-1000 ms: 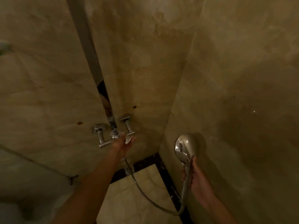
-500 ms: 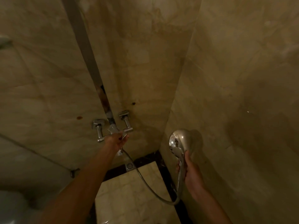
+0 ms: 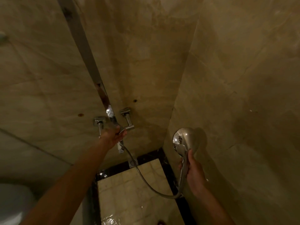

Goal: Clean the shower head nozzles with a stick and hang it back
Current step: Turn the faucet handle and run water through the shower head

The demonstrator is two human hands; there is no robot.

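Left hand (image 3: 113, 135) now gripping faucet (image 3: 125, 127); right hand (image 3: 194, 172) fingers wrap shower head (image 3: 185, 142) handle.

Chrome shower head off its hook, held up near the corner of the stall

The shower head (image 3: 186, 140) is a round, shiny chrome disc on a slim handle, upright, its face turned left toward the tap side and catching glints of light. The right hand (image 3: 194, 172) grips the handle just below the disc, close to the right-hand marble wall. From the handle's lower end a metal hose (image 3: 146, 181) loops down over the wet floor tiles and climbs back to the tap fitting on the far wall.
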